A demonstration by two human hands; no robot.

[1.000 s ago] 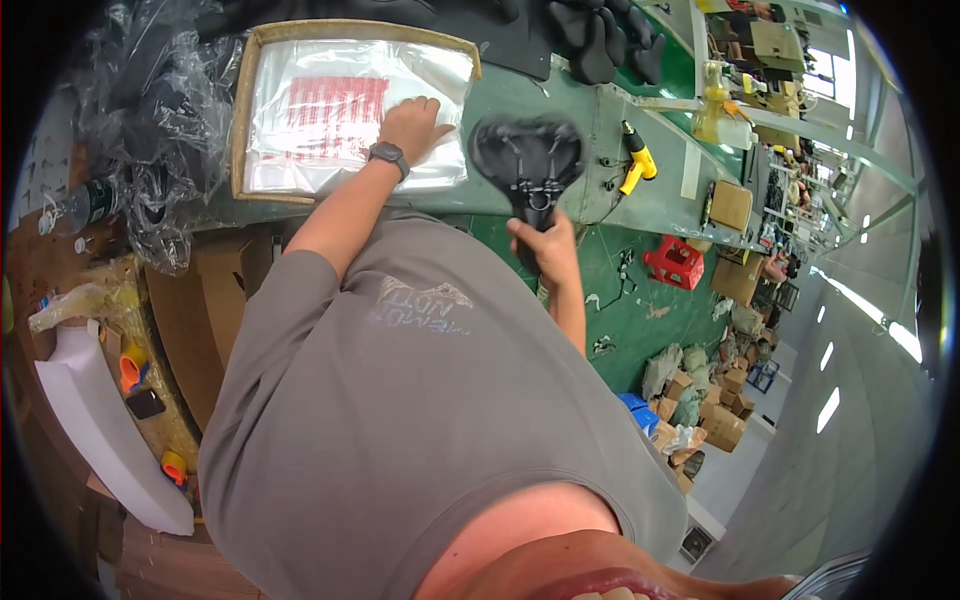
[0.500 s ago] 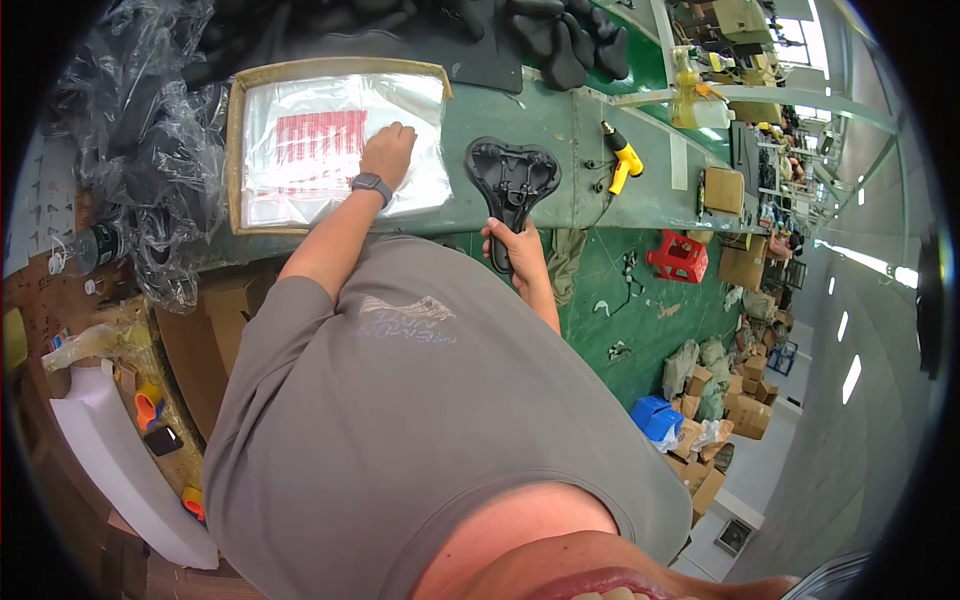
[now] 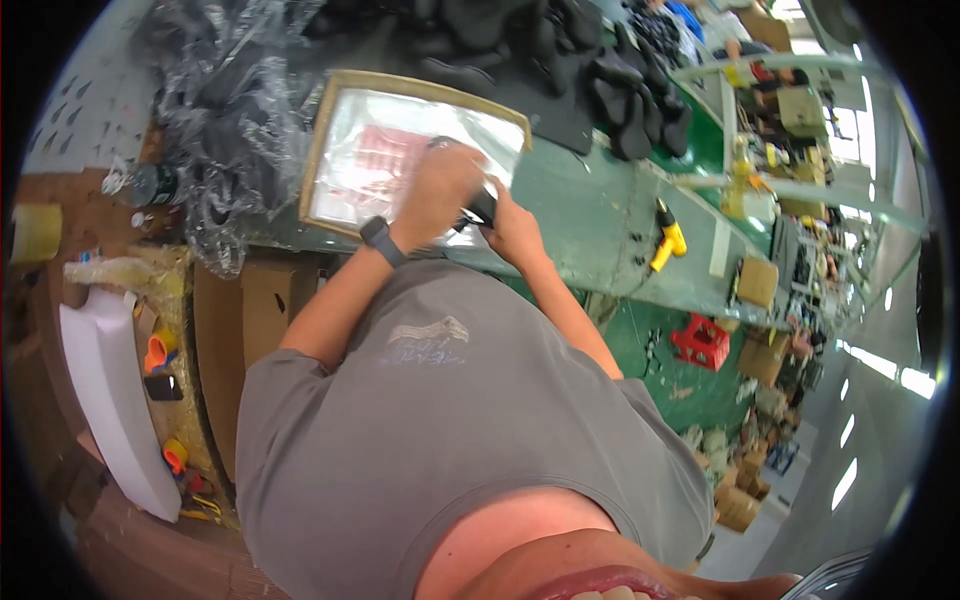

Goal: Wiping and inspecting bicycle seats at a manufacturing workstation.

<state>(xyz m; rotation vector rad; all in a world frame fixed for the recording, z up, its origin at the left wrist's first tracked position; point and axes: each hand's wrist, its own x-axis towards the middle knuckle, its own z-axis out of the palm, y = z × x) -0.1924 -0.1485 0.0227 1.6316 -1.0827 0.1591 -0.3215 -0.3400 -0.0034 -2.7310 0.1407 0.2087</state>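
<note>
My right hand (image 3: 518,235) grips a black bicycle saddle (image 3: 484,208) at the front edge of a shallow cardboard box (image 3: 314,160). Most of the saddle is hidden behind my hands. My left hand (image 3: 440,195), with a dark watch on its wrist, reaches over the box right beside the saddle. Motion smears its fingers, so I cannot tell whether it holds anything. Inside the box lies a stack of clear plastic bags (image 3: 345,190) with a red printed patch.
Crinkled clear plastic sheeting (image 3: 235,130) covers black items on the left. More black saddles (image 3: 630,100) lie at the back. A yellow heat gun (image 3: 668,240) rests on the green bench to the right. A red plastic stool (image 3: 700,342) stands on the floor.
The saddle in my right hand has moved left to the box, beside my left hand. My left hand has drawn nearer to it, off the bag stack's middle. The whole view has shifted.
</note>
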